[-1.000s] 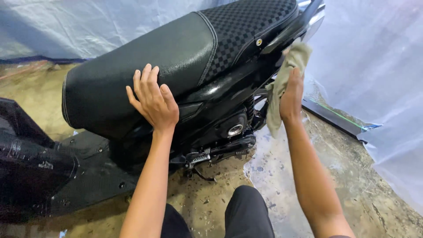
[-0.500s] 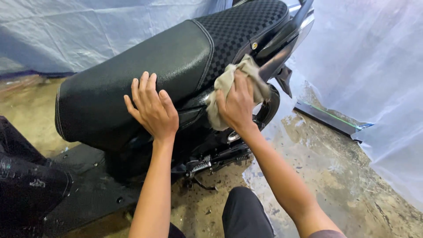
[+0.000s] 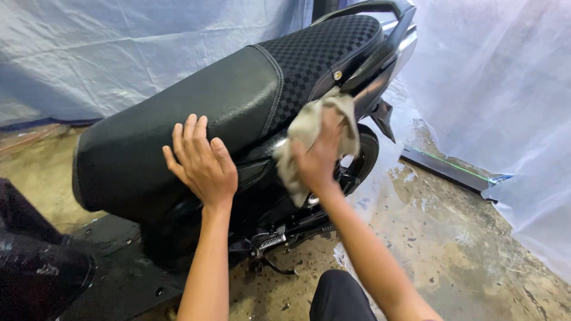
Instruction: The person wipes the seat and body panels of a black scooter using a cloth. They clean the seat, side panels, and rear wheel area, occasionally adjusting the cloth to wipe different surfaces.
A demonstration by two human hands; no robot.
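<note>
- The left hand (image 3: 202,163) lay flat on the side of the seat (image 3: 196,119), fingers spread and pointing up, palm pressed to the black vinyl.
- The right hand (image 3: 321,157) was closed around a cloth (image 3: 303,131), fingers bunched into it and pushing it against the scooter (image 3: 285,202) just under the seat's edge.
- The cloth was grey-beige and crumpled; part of it stuck out above the knuckles near the rear of the seat, and a fold hung down to the left of the wrist.
- The seat ran from lower left to upper right: smooth black at the front, a checkered patch (image 3: 321,50) at the back, with pale stitching between them.
- A dark grab rail (image 3: 380,18) curved around the seat's rear end, with a shiny tail panel below it.
- The rear wheel (image 3: 363,157) showed partly behind the right hand, mostly hidden by the hand and cloth.
- A footpeg (image 3: 270,241) and dark frame parts sat low between the two forearms.
- The black floorboard (image 3: 101,267) stretched to the lower left, wet and glossy.
- The floor (image 3: 452,238) was wet concrete, with a puddle shining near the wheel.
- Pale plastic sheets (image 3: 499,89) hung behind and to the right of the scooter.
- A knee (image 3: 339,297) in dark cloth showed at the bottom edge, between the arms.
</note>
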